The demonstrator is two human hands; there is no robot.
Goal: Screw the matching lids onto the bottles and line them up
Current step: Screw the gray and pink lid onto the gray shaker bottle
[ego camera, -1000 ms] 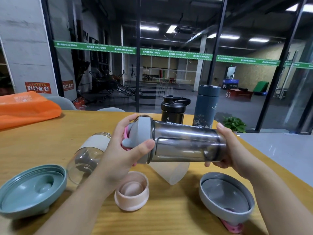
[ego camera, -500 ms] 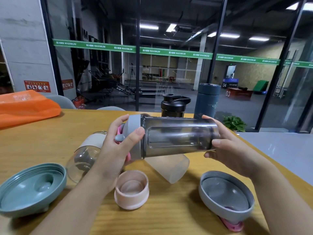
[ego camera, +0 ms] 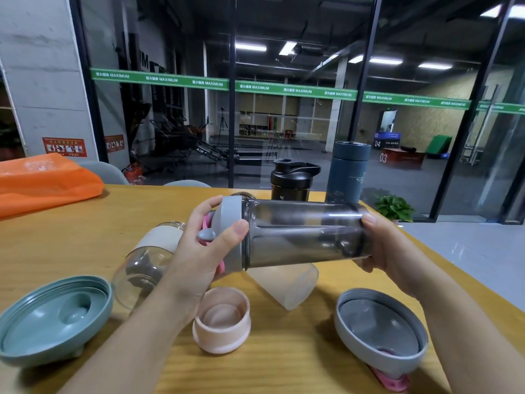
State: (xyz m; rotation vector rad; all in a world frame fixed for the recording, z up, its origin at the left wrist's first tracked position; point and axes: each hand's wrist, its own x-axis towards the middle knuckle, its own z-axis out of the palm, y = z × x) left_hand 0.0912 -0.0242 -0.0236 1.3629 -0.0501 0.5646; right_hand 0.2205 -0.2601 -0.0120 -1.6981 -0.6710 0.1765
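I hold a smoky grey bottle (ego camera: 304, 233) sideways above the table. My left hand (ego camera: 204, 251) grips its grey lid (ego camera: 231, 223) with a pink strap, and my right hand (ego camera: 380, 245) holds the bottle's base. Under it lie a clear glass bottle (ego camera: 142, 265) with a white band and a frosted bottle (ego camera: 287, 282), both on their sides. Loose lids rest upside down near me: teal (ego camera: 54, 319) at left, pink (ego camera: 221, 319) in the middle, grey with pink strap (ego camera: 380, 334) at right. A black shaker (ego camera: 292, 180) and a dark blue flask (ego camera: 348, 172) stand capped at the far edge.
An orange bag (ego camera: 42, 180) lies on the wooden table (ego camera: 71, 228) at far left. The table's right edge runs diagonally past my right arm. A glass wall stands just behind the table, with a potted plant (ego camera: 393, 207) on the floor beyond.
The grey bottle has shifted slightly up and left, and its tilt has changed between my hands. My right hand's fingers have moved round its base. The left hand stays on the lid.
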